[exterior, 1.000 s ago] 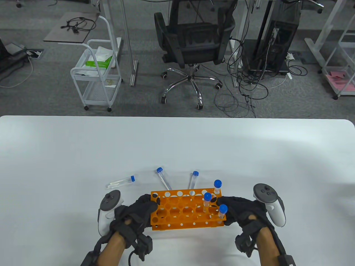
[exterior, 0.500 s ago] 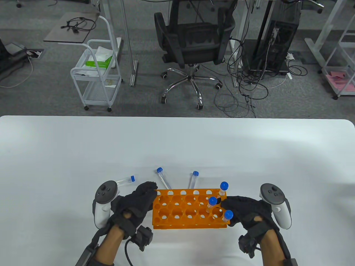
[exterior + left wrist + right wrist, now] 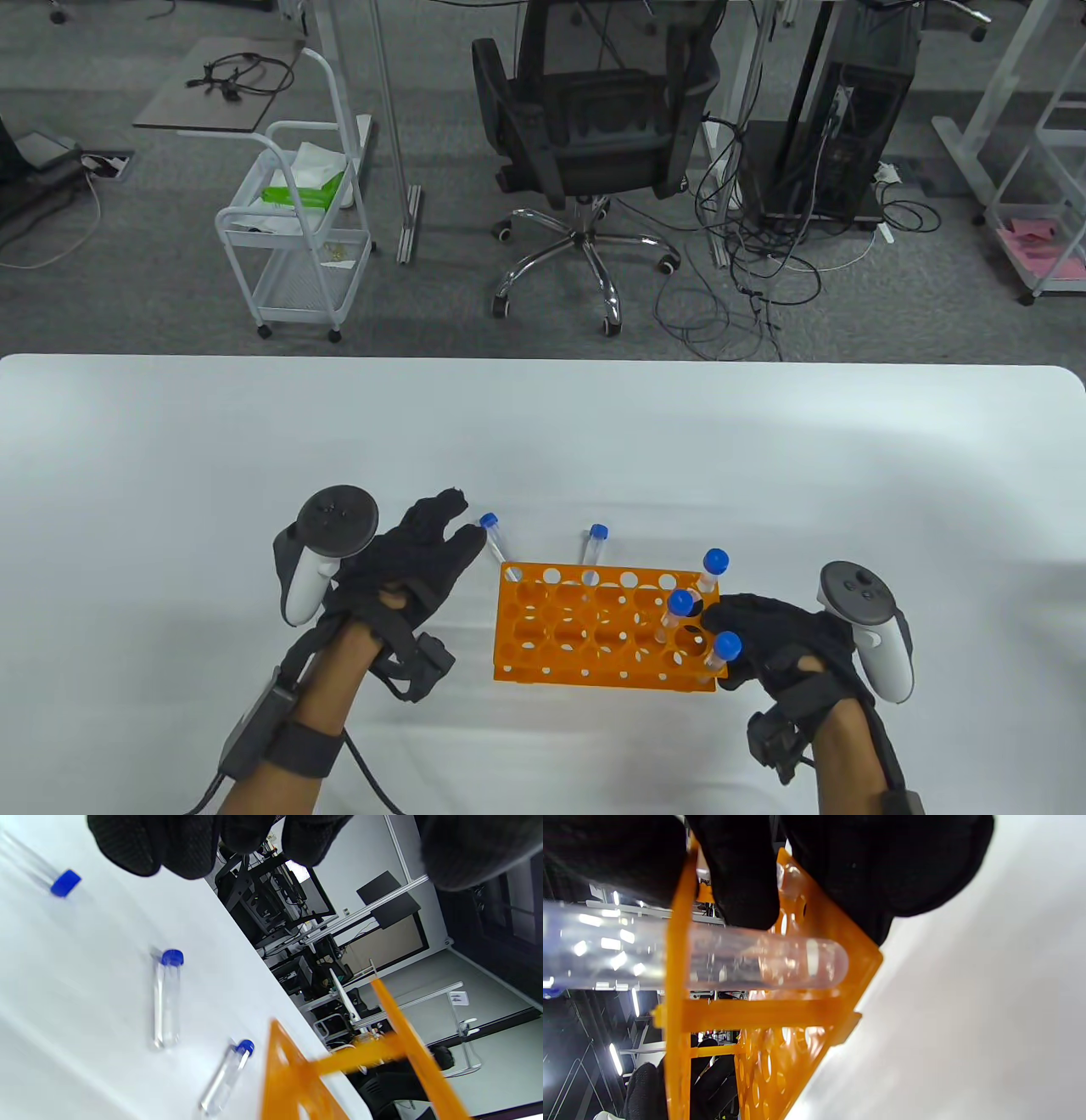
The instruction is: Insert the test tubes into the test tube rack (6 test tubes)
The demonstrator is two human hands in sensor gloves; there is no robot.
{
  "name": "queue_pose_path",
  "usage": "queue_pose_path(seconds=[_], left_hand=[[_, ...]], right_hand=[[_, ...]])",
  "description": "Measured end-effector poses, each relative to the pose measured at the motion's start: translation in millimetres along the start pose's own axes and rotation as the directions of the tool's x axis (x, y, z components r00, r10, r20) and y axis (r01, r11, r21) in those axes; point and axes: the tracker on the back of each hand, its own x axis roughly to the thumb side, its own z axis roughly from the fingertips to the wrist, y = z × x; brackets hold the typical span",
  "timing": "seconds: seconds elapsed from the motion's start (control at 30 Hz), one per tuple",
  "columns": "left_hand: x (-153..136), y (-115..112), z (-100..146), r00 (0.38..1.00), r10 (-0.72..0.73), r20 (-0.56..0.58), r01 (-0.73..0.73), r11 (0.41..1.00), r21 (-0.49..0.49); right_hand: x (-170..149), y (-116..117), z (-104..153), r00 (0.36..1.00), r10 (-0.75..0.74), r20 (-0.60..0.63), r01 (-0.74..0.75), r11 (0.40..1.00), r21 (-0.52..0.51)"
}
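Orange test tube rack (image 3: 602, 624) sits on the white worktop (image 3: 543, 441), near edge, a bit right of centre. Three capped tubes stand in its right end: far-row tube (image 3: 711, 570), middle-row tube (image 3: 674, 613), near-row tube (image 3: 721, 655), all blue caps, leaning slightly.

Right hand (image 3: 776, 637) grips the rack's right end; the right wrist view shows gloved fingers (image 3: 742, 878) wrapped over the orange frame (image 3: 763, 1014), with the near-row tube's clear round bottom (image 3: 780, 963) poking through the frame just beside them. Rack corner looks tilted off the worktop in that view, can't confirm.

Left hand (image 3: 416, 556) is off the rack, to its left, fingers spread and loose, holding nothing. Fingertips sit right at the blue cap of a loose tube (image 3: 494, 536) lying on the worktop; contact can't be told.

Second loose tube (image 3: 592, 548) lies just behind the rack's far edge, cap away from the person. Left wrist view shows three loose tubes lying flat: one at the fingertips (image 3: 63, 882), blurred, one mid-frame (image 3: 166, 997), one by the rack's corner (image 3: 227, 1077). The third is hidden under the left hand in the table view.
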Motion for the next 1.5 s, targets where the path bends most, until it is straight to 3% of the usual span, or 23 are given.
queue_pose_path(seconds=[0.23,0.37,0.5,0.63,0.8,0.9,1.13,1.3,1.5], left_hand=[[-21.9,14.7,-28.3,0.99,-0.08,-0.113,0.089,0.993,0.076],[-39.7,16.7,-41.5,0.96,-0.213,-0.181,0.239,0.961,0.137],[-55.2,10.0,-55.9,0.896,-0.377,-0.234,0.393,0.919,0.026],[-62.7,-2.1,-67.7,0.775,-0.582,-0.245,0.585,0.808,-0.07],[-65.4,-12.8,-77.3,0.651,-0.711,-0.268,0.702,0.697,-0.144],[-69.6,-15.4,-80.7,0.606,-0.742,-0.288,0.727,0.663,-0.177],[-85.1,-15.6,-84.0,0.592,-0.744,-0.309,0.727,0.659,-0.195],[-88.0,-12.9,-83.4,0.631,-0.717,-0.296,0.709,0.688,-0.155],[-86.1,-17.1,-85.2,0.614,-0.742,-0.269,0.743,0.658,-0.121]], right_hand=[[-6.0,-9.8,1.4,0.999,-0.016,-0.028,0.015,0.999,-0.039],[-8.8,-13.3,1.7,0.999,-0.028,-0.037,0.026,0.998,-0.054],[-10.1,-15.4,2.8,0.999,-0.031,-0.039,0.029,0.998,-0.06],[-10.6,-17.8,4.5,0.998,-0.044,-0.034,0.042,0.997,-0.062],[-11.3,-20.0,6.2,0.998,-0.045,-0.035,0.043,0.997,-0.07],[-11.3,-19.9,6.9,0.998,-0.047,-0.039,0.044,0.996,-0.073],[-11.5,-19.4,7.1,0.998,-0.037,-0.047,0.034,0.997,-0.071],[-12.0,-19.1,6.5,0.998,-0.028,-0.054,0.025,0.997,-0.069],[-12.3,-19.1,5.8,0.997,-0.039,-0.066,0.034,0.997,-0.066]])
